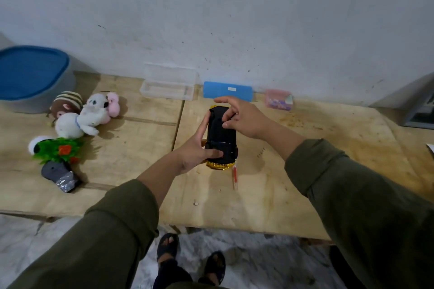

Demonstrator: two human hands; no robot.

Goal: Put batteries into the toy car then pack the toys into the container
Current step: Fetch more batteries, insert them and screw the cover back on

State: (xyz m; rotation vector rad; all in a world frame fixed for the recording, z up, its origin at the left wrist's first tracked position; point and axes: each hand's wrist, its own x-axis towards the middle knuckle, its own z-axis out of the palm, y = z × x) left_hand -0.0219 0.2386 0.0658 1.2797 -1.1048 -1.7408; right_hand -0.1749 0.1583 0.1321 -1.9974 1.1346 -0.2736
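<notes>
The toy car (220,135) lies belly-up mid-surface, the left hand (198,148) holding it in a side grip near its gold end. The right hand (242,119) pinches at the underside (what it holds is hidden). Pressing off-centre could tip the car or jam the cover.

My worn plywood table (305,183) carries a lidded grey tub (35,82), soft toys (79,117), a clear plastic case (168,88) and a red screwdriver (234,177).

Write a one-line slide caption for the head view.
Both hands, left hand and right hand, hold the upturned toy car above the wooden table, stuffed toys waiting nearby.
</notes>
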